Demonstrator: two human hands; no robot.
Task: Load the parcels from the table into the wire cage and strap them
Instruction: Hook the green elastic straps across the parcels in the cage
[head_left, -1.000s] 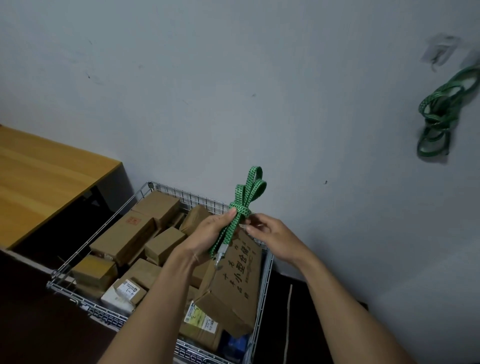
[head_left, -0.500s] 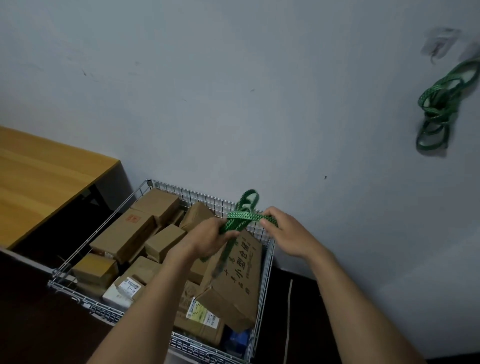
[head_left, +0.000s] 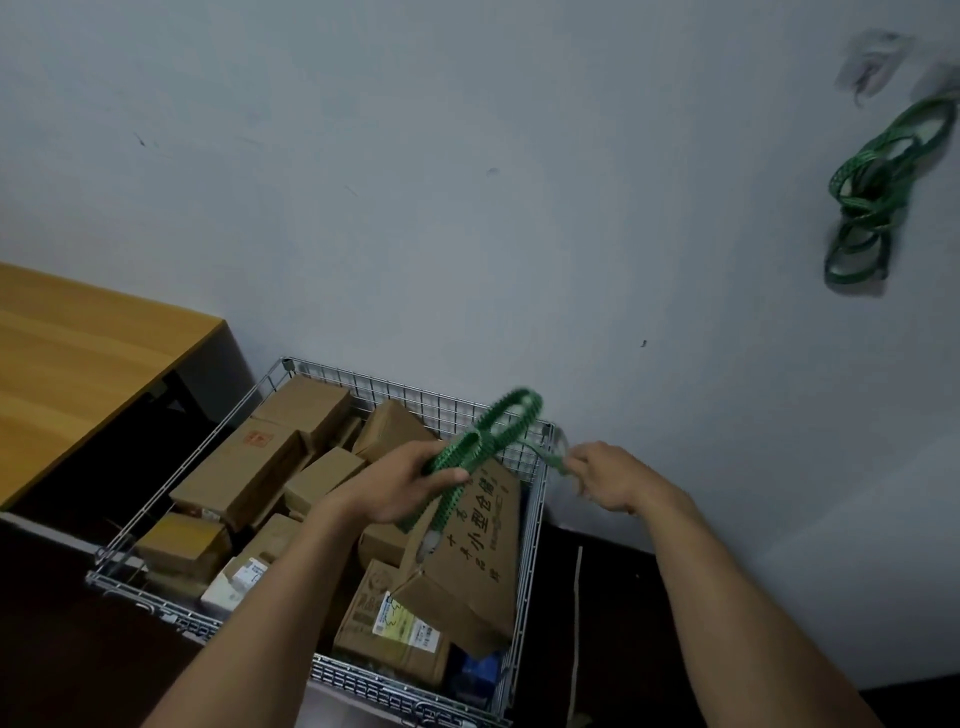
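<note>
A wire cage stands on the floor against the wall, filled with several brown cardboard parcels. One long parcel with black lettering leans on top at the right. Above the cage my left hand grips a folded green strap, whose loops stick up and whose metal hook end hangs below the hand. My right hand pinches a free end of the same strap near the cage's back right corner.
A wooden table stands to the left of the cage, its top bare in view. More green straps hang from a wall hook at the upper right. A thin pale cord lies on the dark floor right of the cage.
The strap bundle has come loose: my right hand has drawn one end out to the right while my left hand keeps the rest. The loops have tilted toward the right.
</note>
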